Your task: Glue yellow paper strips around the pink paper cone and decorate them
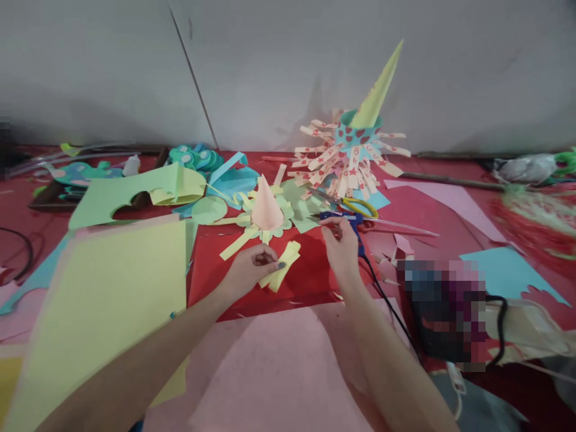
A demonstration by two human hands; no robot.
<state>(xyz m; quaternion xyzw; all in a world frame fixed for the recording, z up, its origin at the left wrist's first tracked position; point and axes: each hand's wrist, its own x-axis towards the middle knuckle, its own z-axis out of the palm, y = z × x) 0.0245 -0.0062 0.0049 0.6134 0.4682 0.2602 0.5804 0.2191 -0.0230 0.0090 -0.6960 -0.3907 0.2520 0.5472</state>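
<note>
Against a grey wall (270,72), the red tabletop (454,243) lay strewn with cut paper (103,201). The left hand (249,268) pinched yellow strips (285,270) above a red sheet (211,270), near a pink cone (265,207); the right hand (342,249) was beside the glue gun (355,223), its grip impossible to tell

The red table (18,207) is strewn with paper: a pink sheet (265,372) is spread in front, a yellow-topped stack (121,288) left, a blue sheet (504,267) right.

The head view looks down over both hands (342,249) toward the wall (270,72).
</note>
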